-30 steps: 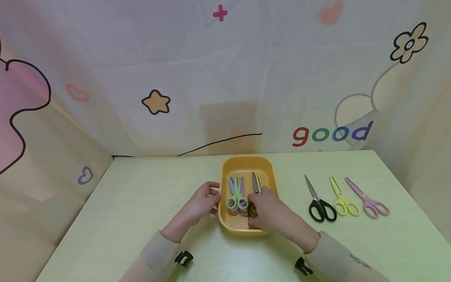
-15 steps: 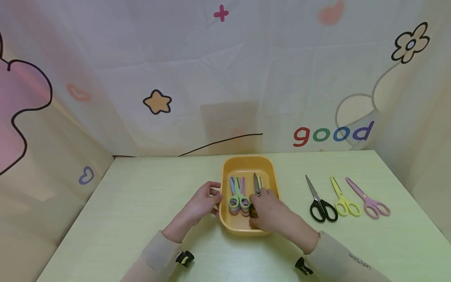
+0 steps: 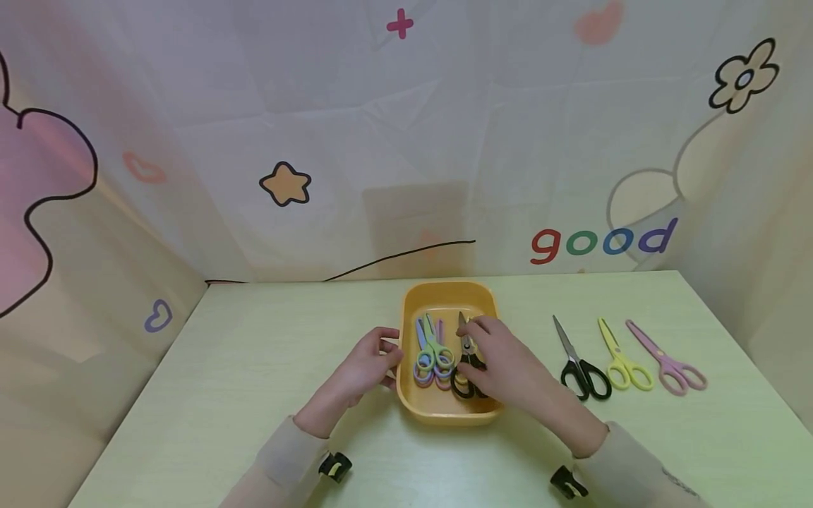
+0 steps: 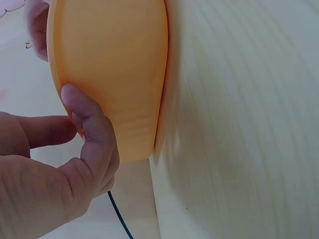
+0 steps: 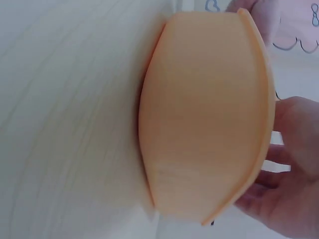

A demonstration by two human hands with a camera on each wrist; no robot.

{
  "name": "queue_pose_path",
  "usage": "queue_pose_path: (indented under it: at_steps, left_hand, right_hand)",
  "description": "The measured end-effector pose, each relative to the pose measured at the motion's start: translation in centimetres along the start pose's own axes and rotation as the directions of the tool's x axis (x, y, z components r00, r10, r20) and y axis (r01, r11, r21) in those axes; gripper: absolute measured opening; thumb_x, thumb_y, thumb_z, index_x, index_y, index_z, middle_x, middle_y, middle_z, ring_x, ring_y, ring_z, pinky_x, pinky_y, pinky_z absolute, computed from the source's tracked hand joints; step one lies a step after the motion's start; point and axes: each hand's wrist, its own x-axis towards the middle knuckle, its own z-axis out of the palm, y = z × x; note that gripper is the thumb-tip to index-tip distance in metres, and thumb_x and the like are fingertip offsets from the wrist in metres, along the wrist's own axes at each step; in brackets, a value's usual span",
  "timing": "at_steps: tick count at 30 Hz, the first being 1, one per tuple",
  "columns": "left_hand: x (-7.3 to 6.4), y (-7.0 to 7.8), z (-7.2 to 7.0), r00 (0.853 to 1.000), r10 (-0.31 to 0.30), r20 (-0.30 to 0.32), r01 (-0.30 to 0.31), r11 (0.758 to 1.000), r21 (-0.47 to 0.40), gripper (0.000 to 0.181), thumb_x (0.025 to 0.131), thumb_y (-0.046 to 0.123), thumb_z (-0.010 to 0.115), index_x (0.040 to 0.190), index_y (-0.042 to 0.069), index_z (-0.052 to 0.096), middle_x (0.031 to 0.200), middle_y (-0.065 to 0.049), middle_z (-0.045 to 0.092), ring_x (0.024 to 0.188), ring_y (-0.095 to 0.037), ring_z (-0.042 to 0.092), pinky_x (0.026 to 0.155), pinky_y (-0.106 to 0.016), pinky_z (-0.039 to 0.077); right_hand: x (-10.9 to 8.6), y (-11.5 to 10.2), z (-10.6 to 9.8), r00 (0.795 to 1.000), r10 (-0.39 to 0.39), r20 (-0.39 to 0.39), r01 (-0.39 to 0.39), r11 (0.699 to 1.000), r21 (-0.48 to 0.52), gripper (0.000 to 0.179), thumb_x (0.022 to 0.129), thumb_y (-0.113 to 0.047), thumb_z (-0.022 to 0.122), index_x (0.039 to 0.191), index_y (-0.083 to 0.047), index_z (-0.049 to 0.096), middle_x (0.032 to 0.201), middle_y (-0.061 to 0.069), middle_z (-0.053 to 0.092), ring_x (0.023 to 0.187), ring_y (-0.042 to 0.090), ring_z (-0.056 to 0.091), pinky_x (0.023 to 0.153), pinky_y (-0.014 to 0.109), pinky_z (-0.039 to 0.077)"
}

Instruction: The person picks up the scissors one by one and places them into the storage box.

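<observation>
A yellow-orange plastic tray (image 3: 444, 418) holds two stacks of scissors. Green scissors (image 3: 432, 346) lie crosswise over blue and pink ones on its left side. Black-handled scissors (image 3: 466, 346) lie on the right, partly over yellow ones. My left hand (image 3: 365, 363) grips the tray's left rim; in the left wrist view, one finger lies along the outer wall (image 4: 107, 50). My right hand (image 3: 504, 363) reaches over the right rim with thumb and fingers spread apart above the black scissors, covering part of their handle. The tray's wall hides the contents in both wrist views.
Right of the tray, three more scissors lie in a row on the pale table (image 3: 286, 317): black-handled (image 3: 571, 358), yellow (image 3: 614, 351) and pink (image 3: 663, 358). A printed curtain (image 3: 317, 233) hangs behind the table and along both sides.
My right hand has drawn back to the right and spread its fingers, leaving the black scissors lying in the tray. The green scissors have tilted slightly. The left hand has kept its place.
</observation>
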Motion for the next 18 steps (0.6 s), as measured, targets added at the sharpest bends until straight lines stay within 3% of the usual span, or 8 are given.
queue_pose_path:
  at_steps: [4, 8, 13, 18]
  left_hand:
    - [0.1, -0.1, 0.0, 1.0, 0.001, -0.002, -0.001, 1.0, 0.002, 0.04, 0.106, 0.001, 0.05, 0.143, -0.007, 0.038, 0.113, -0.022, 0.054, 0.079, -0.025, 0.063, 0.059, -0.029, 0.056]
    - [0.1, -0.1, 0.0, 1.0, 0.001, -0.004, -0.001, 1.0, 0.006, 0.04, 0.106, 0.001, 0.05, 0.143, -0.007, 0.039, 0.113, -0.023, 0.054, 0.08, -0.026, 0.064, 0.059, -0.029, 0.057]
    - [-0.1, 0.0, 0.0, 1.0, 0.007, 0.003, -0.007, 1.0, 0.005, 0.04, 0.106, 0.0, 0.05, 0.143, -0.007, 0.039, 0.114, -0.025, 0.053, 0.08, -0.026, 0.064, 0.059, -0.03, 0.057]
    - [0.0, 0.0, 0.0, 1.0, 0.008, 0.006, -0.008, 1.0, 0.001, 0.04, 0.106, 0.0, 0.05, 0.143, -0.007, 0.039, 0.114, -0.025, 0.053, 0.081, -0.026, 0.064, 0.059, -0.03, 0.057]
  right_hand:
    - [-0.2, 1.0, -0.8, 0.989, -0.001, -0.145, 0.01, 0.998, 0.061, 0.033, 0.09, -0.01, 0.078, 0.119, -0.002, 0.064, 0.118, 0.013, 0.061, 0.107, 0.031, 0.059, 0.09, 0.046, 0.055]
    - [-0.6, 2.1, -1.5, 0.976, 0.018, -0.219, -0.007, 0.999, 0.049, 0.03, 0.091, -0.008, 0.075, 0.119, -0.001, 0.065, 0.116, 0.014, 0.062, 0.101, 0.033, 0.061, 0.083, 0.047, 0.057]
    - [-1.4, 3.5, -1.9, 0.972, 0.038, -0.232, -0.037, 0.999, 0.005, 0.024, 0.094, -0.005, 0.069, 0.117, -0.001, 0.066, 0.113, 0.014, 0.064, 0.099, 0.033, 0.061, 0.082, 0.049, 0.055]
    - [-2.3, 4.6, -2.4, 0.978, 0.104, -0.183, -0.111, 0.993, -0.027, 0.021, 0.095, -0.001, 0.062, 0.115, 0.002, 0.063, 0.112, 0.019, 0.061, 0.101, 0.037, 0.057, 0.084, 0.052, 0.053]
